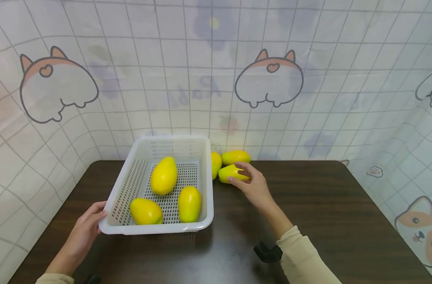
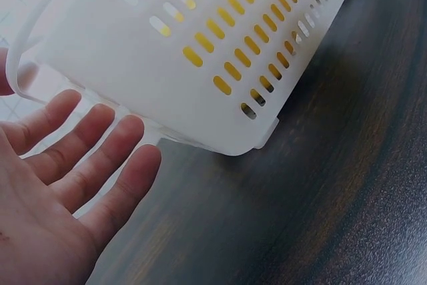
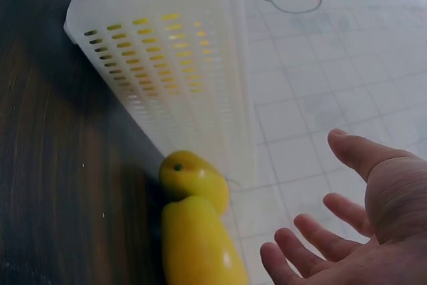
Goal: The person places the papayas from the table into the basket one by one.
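Head view: left hand [image 1: 83,228] pinches rim of white perforated plastic basket [image 1: 159,230], three yellow oval mangoes [image 1: 164,176] inside. Right hand [image 1: 254,185] spread loosely, holding nothing, over nearest loose mango [image 1: 227,174]; two more mangoes [image 1: 236,157] beyond. Picking-up step, I'd judge; next move calls for closing round it. Dark wood-grain table [image 1: 319,213] below hands; white grid-patterned wall covering [image 1: 344,90] beyond.

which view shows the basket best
The head view: it shows the basket from above, its open top and the three fruits inside. The left and right wrist views each show only slotted outer walls, cut off by the picture's edge.
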The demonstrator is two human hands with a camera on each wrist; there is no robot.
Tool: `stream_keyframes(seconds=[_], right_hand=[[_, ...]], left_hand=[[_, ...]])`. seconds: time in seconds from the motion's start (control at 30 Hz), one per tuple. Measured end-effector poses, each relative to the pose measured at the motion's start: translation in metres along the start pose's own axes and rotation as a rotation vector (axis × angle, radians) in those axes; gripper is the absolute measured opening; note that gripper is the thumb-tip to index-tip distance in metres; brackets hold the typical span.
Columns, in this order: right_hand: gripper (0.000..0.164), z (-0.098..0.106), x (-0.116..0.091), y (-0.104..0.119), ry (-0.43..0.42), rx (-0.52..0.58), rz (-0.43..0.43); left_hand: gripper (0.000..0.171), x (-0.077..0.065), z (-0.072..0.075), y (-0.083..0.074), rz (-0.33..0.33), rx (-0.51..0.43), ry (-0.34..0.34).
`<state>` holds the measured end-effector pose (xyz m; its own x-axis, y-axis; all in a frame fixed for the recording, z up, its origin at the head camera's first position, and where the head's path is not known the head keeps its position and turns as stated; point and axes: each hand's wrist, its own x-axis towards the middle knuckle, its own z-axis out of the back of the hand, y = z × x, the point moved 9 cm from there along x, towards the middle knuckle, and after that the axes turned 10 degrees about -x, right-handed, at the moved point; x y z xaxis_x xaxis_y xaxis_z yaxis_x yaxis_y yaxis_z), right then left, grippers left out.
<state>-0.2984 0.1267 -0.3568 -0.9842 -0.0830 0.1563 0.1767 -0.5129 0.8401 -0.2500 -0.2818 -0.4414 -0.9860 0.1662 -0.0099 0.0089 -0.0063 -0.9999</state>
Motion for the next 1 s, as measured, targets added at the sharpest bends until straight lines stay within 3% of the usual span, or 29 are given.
stream_keyframes(seconds=[0.37, 0.63, 1.0], right_hand=[[0.048, 0.009, 0.002, -0.007, -0.011, -0.045, -0.002], [0.052, 0.009, 0.015, -0.041, -0.025, -0.061, -0.004], [0.055, 0.009, 0.019, -0.057, -0.035, -0.060, -0.014]], left_hand=[[0.036, 0.001, 0.001, -0.002, 0.001, 0.030, -0.016], [0.034, 0.001, 0.000, -0.005, -0.015, 0.003, -0.008], [0.034, 0.000, -0.001, -0.004, -0.010, 0.011, -0.003]])
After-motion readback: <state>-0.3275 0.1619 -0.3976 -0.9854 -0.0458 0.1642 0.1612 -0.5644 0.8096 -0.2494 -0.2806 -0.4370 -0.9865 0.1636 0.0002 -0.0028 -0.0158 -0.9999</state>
